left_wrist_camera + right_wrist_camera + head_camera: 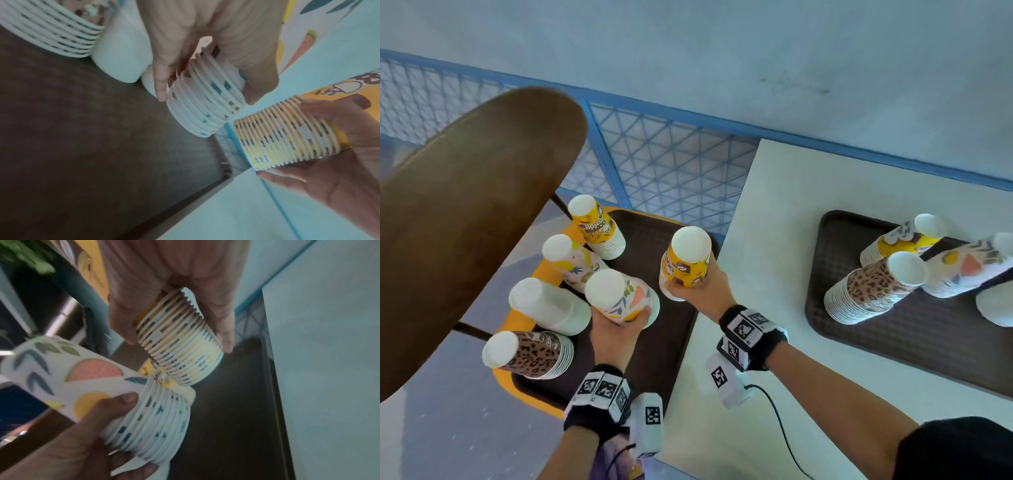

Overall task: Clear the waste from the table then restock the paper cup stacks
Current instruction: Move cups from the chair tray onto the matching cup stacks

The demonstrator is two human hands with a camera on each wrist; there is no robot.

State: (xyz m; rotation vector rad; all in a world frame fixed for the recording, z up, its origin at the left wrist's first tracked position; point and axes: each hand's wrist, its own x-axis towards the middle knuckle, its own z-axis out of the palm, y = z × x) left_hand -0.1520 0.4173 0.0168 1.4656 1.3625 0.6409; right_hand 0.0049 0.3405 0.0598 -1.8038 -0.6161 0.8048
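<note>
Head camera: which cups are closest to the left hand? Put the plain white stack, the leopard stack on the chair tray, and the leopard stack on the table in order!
From the left hand:
1. Plain white stack, just to its left on the chair tray.
2. Leopard stack on the chair tray, lower left, slightly farther.
3. Leopard stack on the table, far right on the other tray.
</note>
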